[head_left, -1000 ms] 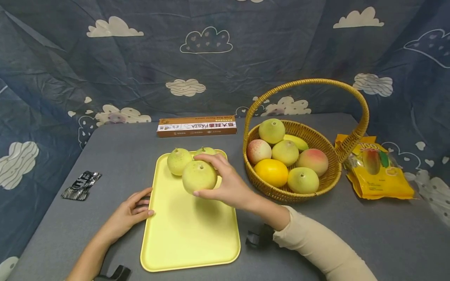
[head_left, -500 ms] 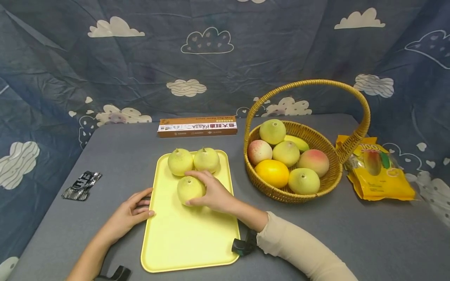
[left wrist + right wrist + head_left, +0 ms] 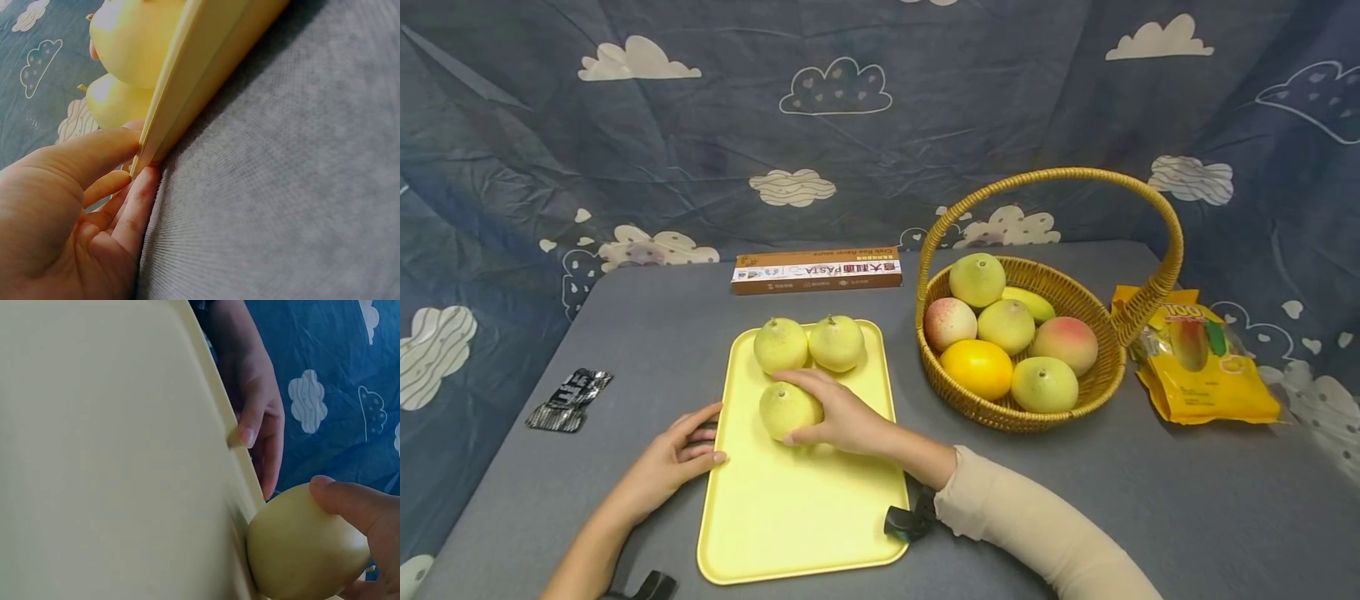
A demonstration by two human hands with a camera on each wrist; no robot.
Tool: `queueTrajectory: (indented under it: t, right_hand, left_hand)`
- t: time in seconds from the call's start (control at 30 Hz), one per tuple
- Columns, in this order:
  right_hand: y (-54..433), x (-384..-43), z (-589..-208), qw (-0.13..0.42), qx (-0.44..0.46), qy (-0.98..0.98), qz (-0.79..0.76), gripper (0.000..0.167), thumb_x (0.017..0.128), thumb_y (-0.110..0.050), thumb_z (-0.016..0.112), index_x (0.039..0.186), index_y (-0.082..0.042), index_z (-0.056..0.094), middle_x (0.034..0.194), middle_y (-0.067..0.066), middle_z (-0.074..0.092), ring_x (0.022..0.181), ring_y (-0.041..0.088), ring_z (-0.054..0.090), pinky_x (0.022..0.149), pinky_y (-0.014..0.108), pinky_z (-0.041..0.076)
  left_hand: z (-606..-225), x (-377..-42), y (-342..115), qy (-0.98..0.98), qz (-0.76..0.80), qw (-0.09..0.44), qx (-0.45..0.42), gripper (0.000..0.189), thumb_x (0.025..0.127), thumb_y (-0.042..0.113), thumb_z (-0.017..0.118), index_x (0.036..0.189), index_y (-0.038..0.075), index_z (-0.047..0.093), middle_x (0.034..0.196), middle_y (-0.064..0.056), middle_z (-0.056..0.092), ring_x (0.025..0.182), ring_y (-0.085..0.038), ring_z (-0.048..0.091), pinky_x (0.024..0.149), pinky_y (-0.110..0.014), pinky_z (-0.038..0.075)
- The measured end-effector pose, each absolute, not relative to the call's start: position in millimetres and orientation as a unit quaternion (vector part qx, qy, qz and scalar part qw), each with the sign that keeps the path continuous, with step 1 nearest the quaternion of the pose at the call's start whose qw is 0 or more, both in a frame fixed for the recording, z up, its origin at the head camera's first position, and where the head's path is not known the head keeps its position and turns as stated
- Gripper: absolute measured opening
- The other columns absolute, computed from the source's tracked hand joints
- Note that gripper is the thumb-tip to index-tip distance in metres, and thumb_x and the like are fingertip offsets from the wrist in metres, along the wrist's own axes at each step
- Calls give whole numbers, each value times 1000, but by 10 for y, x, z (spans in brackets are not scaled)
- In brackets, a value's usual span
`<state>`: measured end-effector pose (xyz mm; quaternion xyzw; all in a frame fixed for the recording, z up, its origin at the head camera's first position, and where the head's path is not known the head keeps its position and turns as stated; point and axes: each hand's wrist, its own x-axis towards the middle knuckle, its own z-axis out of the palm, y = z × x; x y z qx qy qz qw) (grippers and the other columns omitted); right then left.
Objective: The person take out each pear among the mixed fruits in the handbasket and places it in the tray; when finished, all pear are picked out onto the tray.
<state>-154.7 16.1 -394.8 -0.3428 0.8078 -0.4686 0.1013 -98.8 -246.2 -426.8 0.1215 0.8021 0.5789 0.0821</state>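
My right hand (image 3: 842, 417) holds a pale green pomelo (image 3: 785, 412) between thumb and fingers, low over the left side of the yellow tray (image 3: 805, 525). In the right wrist view this pomelo (image 3: 303, 550) sits against the tray's raised edge and seems to rest on it. Two more pomelos stand side by side at the tray's far end, one on the left (image 3: 780, 344) and one on the right (image 3: 837, 342). My left hand (image 3: 666, 462) grips the tray's left edge. Its thumb (image 3: 100, 153) lies over the rim, with the fingers below and outside.
Right of the tray stands a handled wicker basket (image 3: 1108, 379) of pomelos, peaches, a yellow fruit and a banana-like one. A yellow snack bag (image 3: 1213, 379) lies beyond it. Behind the tray is a pasta box (image 3: 816, 271); a black wrapper (image 3: 571, 400) lies left.
My right hand has brought the pomelo down onto the tray, then shifted it left, uncovering the far right pomelo. The left hand has stayed at the tray's edge.
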Motion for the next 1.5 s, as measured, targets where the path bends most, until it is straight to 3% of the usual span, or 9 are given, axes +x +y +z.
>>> queueTrajectory:
  t: [0.17, 0.4, 0.7, 0.97, 1.1, 1.37, 1.5]
  right_hand:
    - [164, -1546, -3918, 113, -348, 808, -462, 74, 73, -22, 76, 137, -22, 39, 132, 4, 37, 116, 12, 36, 98, 31, 33]
    - [360, -1468, -3719, 98, -347, 812, -459, 66, 82, -37, 65, 138, -20, 33, 138, -2, 35, 125, 12, 30, 103, 35, 28]
    - [971, -1387, -3445, 4, -369, 799, -475, 57, 80, -19, 70, 129, -8, 44, 129, 3, 47, 117, 13, 42, 98, 30, 36]
    - [1462, -1365, -2937, -69, -304, 829, -464, 56, 73, -1, 73, 123, 5, 46, 121, 17, 49, 113, 28, 45, 95, 43, 38]
    - [1672, -1556, -2887, -94, -267, 839, -465, 59, 74, -2, 73, 126, 2, 44, 124, 13, 48, 114, 25, 42, 97, 44, 35]
    - [1841, -1852, -2653, -105, -235, 851, -457, 63, 77, 3, 68, 130, 6, 36, 129, 19, 41, 119, 32, 36, 99, 45, 31]
    - [1916, -2072, -2714, -107, -226, 850, -463, 66, 77, -2, 70, 133, 1, 35, 132, 14, 41, 122, 28, 35, 100, 42, 30]
  left_hand:
    - [-4273, -981, -2468, 803, 577, 76, 126, 66, 81, 6, 67, 137, -3, 32, 122, -23, 38, 98, -6, 49, 80, -19, 48]
    - [-4276, -983, -2468, 802, 579, 80, 125, 66, 81, 7, 66, 137, -2, 32, 122, -23, 37, 99, -6, 49, 81, -19, 48]
    - [-4273, -985, -2467, 801, 580, 82, 124, 66, 81, 7, 66, 137, -2, 32, 121, -23, 38, 99, -6, 49, 81, -20, 48]
    - [-4272, -984, -2467, 802, 579, 84, 119, 67, 81, 7, 67, 138, -1, 32, 122, -23, 37, 99, -6, 49, 81, -20, 48]
    - [-4267, -982, -2464, 803, 579, 86, 116, 67, 81, 8, 67, 138, 0, 32, 123, -22, 37, 100, -7, 49, 81, -20, 48]
    - [-4265, -984, -2459, 804, 577, 92, 108, 68, 81, 9, 67, 138, 0, 31, 124, -22, 37, 100, -7, 49, 82, -20, 48]
    - [-4261, -982, -2461, 805, 576, 88, 110, 68, 81, 9, 67, 138, 0, 32, 123, -22, 37, 99, -7, 49, 81, -20, 48]
